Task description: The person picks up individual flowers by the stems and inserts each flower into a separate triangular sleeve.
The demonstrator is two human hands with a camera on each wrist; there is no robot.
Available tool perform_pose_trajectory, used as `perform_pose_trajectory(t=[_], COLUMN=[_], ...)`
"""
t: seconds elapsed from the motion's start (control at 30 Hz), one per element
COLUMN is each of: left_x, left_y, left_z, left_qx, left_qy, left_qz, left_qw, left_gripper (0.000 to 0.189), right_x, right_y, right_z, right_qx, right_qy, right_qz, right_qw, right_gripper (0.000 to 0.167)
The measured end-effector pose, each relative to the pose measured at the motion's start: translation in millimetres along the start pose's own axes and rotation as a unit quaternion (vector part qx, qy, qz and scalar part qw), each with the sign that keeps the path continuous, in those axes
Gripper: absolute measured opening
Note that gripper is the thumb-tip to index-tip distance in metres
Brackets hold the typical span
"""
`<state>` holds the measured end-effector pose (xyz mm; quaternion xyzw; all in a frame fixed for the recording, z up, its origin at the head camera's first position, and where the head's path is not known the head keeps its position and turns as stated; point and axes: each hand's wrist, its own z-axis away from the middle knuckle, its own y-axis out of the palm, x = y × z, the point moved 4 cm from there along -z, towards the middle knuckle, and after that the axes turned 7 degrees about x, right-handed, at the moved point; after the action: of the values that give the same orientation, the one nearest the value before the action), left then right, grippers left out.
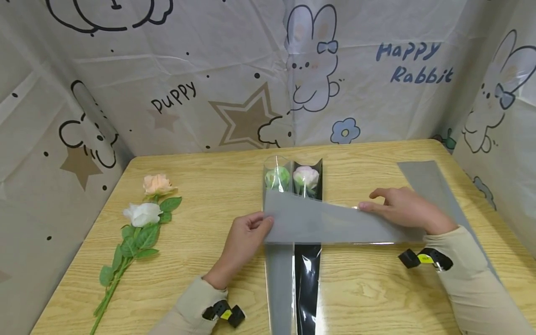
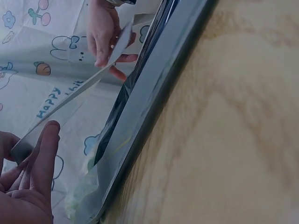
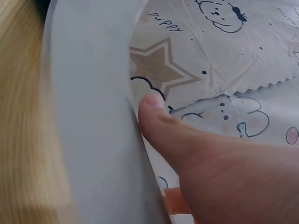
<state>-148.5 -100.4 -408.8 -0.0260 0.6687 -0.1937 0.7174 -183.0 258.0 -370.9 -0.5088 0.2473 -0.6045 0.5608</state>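
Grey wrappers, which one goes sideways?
The grey wrapper crossing over the black wrapper. The green-flower wrapper and far-right wrapper run front to back.

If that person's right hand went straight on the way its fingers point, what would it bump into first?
Beyond the grey wrapper it touches, the right hand would probably meet the pale pink flower in its black wrapper, though it might pass above: its height is hard to judge.

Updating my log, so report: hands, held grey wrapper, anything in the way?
Left hand pinching grey wrapper at left end; right hand holding its far edge. It's crosswise above two sleeved flowers. No obstruction seen.
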Motion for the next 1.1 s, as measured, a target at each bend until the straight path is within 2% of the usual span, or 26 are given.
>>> perform_pose_trajectory(t=[0.13, 0.27, 0.43, 0.63, 0.73, 0.87, 1.0, 1.1], left_x=[-0.5, -2.2, -1.7, 0.6, 0.9, 1.4, 1.2, 0.7], left_y=[-0.2, 0.2, 1.3, 1.9, 2.5, 3.0, 3.9, 5.2], left_z=[-0.4, 0.5, 0.5, -0.8, -0.3, 0.1, -0.1, 0.3], left_qx=[-0.003, -0.004, 0.001, 0.013, 0.023, 0.027, 0.030, 0.038], left_qy=[-0.003, 0.001, 0.004, -0.002, -0.003, -0.002, 0.006, 0.010], left_qz=[-0.002, -0.001, 0.003, 0.005, 0.008, 0.008, 0.001, 0.004], left_qw=[1.0000, 1.0000, 1.0000, 0.9999, 0.9997, 0.9996, 0.9995, 0.9992], left_gripper=[0.026, 0.026, 0.026, 0.025, 0.025, 0.025, 0.024, 0.021], right_x=[-5, -6, -5, 0, 12, 39, 67, 83], right_y=[-3, -6, -3, -2, 0, 8, 18, 25], right_z=[3.6, 5.7, 4.5, 3.1, 2.9, 3.3, 5.2, 6.2], right_qx=[0.014, 0.008, 0.012, 0.017, -0.004, -0.041, -0.082, -0.126], right_qy=[0.012, 0.023, 0.019, 0.000, -0.030, -0.092, -0.148, -0.189], right_qz=[-0.001, 0.008, 0.025, 0.013, 0.012, 0.019, 0.040, 0.050], right_qw=[0.9998, 0.9997, 0.9994, 0.9998, 0.9995, 0.9947, 0.9847, 0.9726], right_gripper=[0.082, 0.085, 0.087, 0.082, 0.075, 0.059, 0.046, 0.040])
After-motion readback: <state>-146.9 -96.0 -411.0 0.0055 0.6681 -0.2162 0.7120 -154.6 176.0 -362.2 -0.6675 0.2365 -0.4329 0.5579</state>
